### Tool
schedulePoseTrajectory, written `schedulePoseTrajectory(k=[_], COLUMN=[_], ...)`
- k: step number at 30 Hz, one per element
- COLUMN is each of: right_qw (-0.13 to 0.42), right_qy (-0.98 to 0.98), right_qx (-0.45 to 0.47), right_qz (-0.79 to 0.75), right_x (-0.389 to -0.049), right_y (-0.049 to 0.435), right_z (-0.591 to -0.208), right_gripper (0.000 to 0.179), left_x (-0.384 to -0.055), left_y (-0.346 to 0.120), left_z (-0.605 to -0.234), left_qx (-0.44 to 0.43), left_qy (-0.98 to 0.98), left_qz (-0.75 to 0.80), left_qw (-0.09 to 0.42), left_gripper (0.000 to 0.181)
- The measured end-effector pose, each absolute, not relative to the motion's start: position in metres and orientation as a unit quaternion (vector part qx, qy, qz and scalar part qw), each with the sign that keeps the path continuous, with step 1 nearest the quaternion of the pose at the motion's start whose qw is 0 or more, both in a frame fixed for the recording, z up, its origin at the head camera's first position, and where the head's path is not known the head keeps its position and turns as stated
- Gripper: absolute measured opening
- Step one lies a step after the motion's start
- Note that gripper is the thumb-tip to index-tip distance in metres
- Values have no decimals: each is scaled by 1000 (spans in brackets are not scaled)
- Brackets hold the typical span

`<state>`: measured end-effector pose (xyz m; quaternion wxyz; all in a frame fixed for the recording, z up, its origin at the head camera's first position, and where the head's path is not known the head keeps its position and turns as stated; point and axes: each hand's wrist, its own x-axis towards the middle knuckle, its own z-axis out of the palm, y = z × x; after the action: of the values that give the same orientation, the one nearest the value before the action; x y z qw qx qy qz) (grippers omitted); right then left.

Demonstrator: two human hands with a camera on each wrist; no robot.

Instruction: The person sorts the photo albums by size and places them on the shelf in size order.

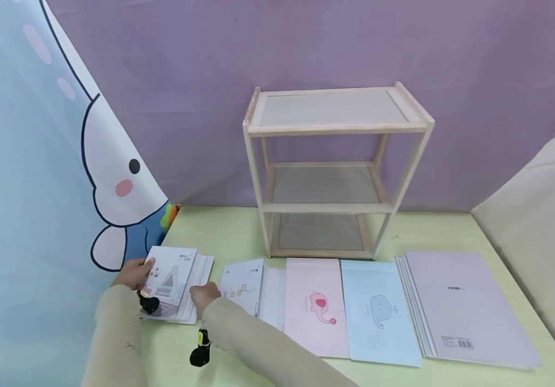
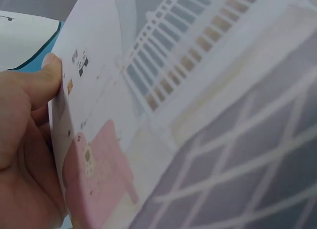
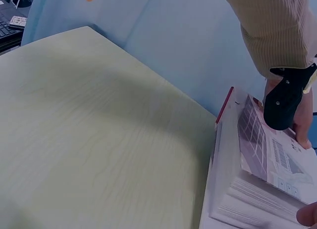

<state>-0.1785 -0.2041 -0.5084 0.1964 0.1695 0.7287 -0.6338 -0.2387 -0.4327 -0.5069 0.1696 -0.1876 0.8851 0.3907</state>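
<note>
My left hand (image 1: 134, 274) grips the left edge of a white-covered book (image 1: 173, 274) with a grey building drawing, the top one of a stack at the table's left. In the left wrist view, the thumb (image 2: 48, 80) lies against that edge and the other fingers go behind it. More books (image 1: 202, 279) show under it, shifted to the right. My right hand (image 1: 204, 297) is at the stack's right edge; its fingers are mostly hidden. In the right wrist view, one fingertip (image 3: 308, 214) is right at the page edges.
A second white-covered book (image 1: 242, 282), a pink elephant notebook (image 1: 313, 328), a blue whale notebook (image 1: 379, 336) and a stack of pale purple folders (image 1: 466, 317) lie along the table (image 1: 219, 226). Behind them stands a three-tier wooden shelf (image 1: 337, 130). Curtains (image 1: 200, 107) surround the table.
</note>
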Motion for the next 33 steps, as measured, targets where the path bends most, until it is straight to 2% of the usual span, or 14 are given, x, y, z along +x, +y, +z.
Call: schedulePoseTrajectory(k=[7,14,17,21,24,29,33], right_qw=[168,133,113,113,114,112,133], right_qy=[711,641,652,651,641,633,622], right_qx=[167,152,150,156,160,155,142], right_qz=[-662,-740,-734,-734,-742,-751,-758], right_x=[-179,-179,-185,-202,-213,-223,-226], right_y=[-201,-192,-185,-178,-172,-159,-145], right_z=[-506,-497,-498,-508,-512,-513,-510], right_gripper=[39,49,46,40,36,31,33], left_x=[-240,-249,-251,-254,-259,-268,-269], left_y=[-428,-419,-415,-410,-406,-396,-385], left_z=[-507,-510,-509,-508,-507,-503,-496], left_qx=[-198,-188,-183,-161,-155,-166,-161], left_qy=[880,872,872,880,886,881,871], left_qz=[397,422,427,427,416,410,427], left_qw=[168,161,152,134,132,168,183], left_gripper=[74,71,61,49,52,79,78])
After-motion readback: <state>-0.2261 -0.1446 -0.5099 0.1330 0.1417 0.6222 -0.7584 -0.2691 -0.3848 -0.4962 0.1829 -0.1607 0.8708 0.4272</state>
